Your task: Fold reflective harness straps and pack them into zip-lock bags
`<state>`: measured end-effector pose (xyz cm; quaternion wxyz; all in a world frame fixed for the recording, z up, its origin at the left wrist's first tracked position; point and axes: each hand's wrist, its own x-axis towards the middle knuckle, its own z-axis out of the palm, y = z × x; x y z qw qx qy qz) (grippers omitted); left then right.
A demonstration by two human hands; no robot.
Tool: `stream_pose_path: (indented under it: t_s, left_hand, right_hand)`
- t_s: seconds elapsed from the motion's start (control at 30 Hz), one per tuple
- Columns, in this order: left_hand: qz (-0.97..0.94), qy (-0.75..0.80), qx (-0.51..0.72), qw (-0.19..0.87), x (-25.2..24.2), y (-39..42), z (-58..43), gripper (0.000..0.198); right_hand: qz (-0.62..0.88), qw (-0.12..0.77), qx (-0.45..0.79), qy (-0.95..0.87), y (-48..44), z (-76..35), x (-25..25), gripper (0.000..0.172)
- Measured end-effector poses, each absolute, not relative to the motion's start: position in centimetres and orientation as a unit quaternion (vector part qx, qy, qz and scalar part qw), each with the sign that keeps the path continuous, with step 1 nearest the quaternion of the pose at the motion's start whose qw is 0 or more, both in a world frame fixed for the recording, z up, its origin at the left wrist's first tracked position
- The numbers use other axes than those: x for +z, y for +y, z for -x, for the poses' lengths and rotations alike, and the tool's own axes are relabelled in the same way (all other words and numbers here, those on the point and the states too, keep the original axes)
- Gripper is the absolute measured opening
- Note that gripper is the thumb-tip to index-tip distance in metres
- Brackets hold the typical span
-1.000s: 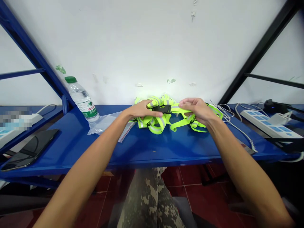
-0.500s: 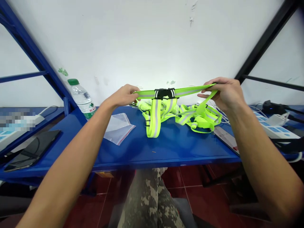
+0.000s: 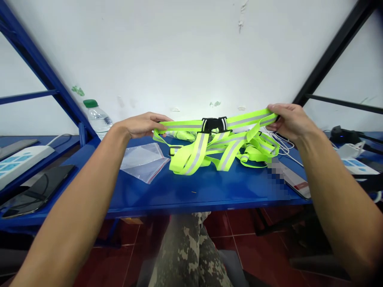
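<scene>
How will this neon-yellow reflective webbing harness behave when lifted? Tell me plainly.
The neon-yellow reflective webbing harness will probably be floppy: its loose straps fold and droop onto the blue metal table. It likely feels light, since the left hand and right hand raise its band without visible strain. The black plastic buckle looks like the only stiff part.

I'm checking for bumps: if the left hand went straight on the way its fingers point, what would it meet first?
Probably the black plastic buckle on the neon reflective strap that the left hand holds, though depth is hard to judge from this view.
</scene>
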<state>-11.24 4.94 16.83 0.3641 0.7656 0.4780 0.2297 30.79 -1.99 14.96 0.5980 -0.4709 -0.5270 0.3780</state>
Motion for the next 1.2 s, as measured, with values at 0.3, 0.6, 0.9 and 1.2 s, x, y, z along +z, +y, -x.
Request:
stream_pose_path:
  t_s: [0.3,0.6,0.9,1.2]
  left_hand:
    - [-0.710,0.522,0.356,0.313,14.4,5.5,5.8,0.023]
    - [-0.801,0.443,0.383,0.125,14.2,4.7,3.6,0.031]
    - [-0.845,0.336,0.402,0.105,15.1,0.6,1.6,0.031]
    - [-0.806,0.366,0.461,0.065,16.7,0.2,0.4,0.026]
  right_hand:
    - [0.651,0.353,-0.022,-0.671,-0.3,-26.3,12.0,0.025]
    - [0.439,0.189,-0.022,-0.878,-6.1,-14.6,7.8,0.034]
    - [0.540,0.521,0.249,-0.612,-1.1,-14.3,8.7,0.030]
    - [0.419,0.322,0.106,-0.842,-1.6,-13.0,10.0,0.037]
